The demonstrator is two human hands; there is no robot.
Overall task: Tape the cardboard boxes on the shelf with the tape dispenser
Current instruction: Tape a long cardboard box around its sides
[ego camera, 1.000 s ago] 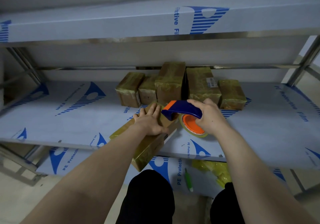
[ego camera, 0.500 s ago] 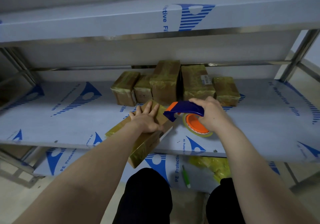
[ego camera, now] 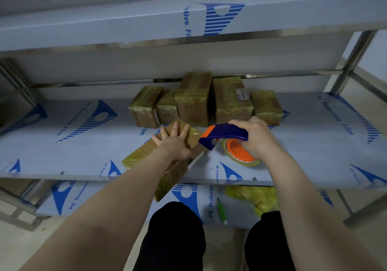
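A long cardboard box (ego camera: pixel 144 155) wrapped in yellowish tape lies slanted on the middle shelf (ego camera: pixel 83 145), its near end jutting past the shelf's front edge. My left hand (ego camera: pixel 173 143) presses flat on its top with fingers spread. My right hand (ego camera: pixel 256 137) grips the blue and orange tape dispenser (ego camera: pixel 225 134), whose nose touches the box's right side; the orange tape roll (ego camera: pixel 238 153) hangs below the handle. Several taped boxes (ego camera: pixel 194 101) stand in a row at the back of the shelf.
An upper shelf (ego camera: pixel 188 23) overhangs close above. On the lower shelf lie a green-handled tool (ego camera: pixel 221 211) and crumpled yellow plastic (ego camera: pixel 255 197). My dark-clothed knees (ego camera: pixel 176 235) are below. Steel uprights stand at the right (ego camera: pixel 351 61).
Both hands and the box stay almost in place; the dispenser's nose has edged slightly nearer the box. My head has shifted a little, moving the scene leftward.
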